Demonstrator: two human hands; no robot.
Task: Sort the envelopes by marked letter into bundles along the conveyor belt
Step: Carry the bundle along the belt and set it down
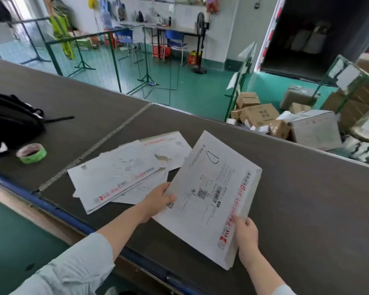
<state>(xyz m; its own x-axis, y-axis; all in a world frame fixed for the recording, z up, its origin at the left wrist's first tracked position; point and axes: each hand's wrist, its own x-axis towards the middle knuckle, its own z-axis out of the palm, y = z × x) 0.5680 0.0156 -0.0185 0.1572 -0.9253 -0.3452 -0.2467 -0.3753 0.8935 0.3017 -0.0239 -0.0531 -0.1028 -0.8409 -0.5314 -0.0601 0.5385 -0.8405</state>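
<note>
Both hands grasp one white paper envelope (209, 188) marked with a pen-drawn D. The left hand (160, 196) pinches its left edge and the right hand (245, 233) grips its lower right edge, likely to keep the letter face-up for reading. It sits low over the dark grey conveyor belt (307, 199), just right of a loose pile of white envelopes (124, 173). Farther left lie a green tape roll (31, 153) and a black backpack (11, 116).

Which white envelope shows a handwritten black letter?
The top white paper envelope held between left hand and right hand: a black D-like mark near its far corner. The loose white envelopes beside it show none.
</note>
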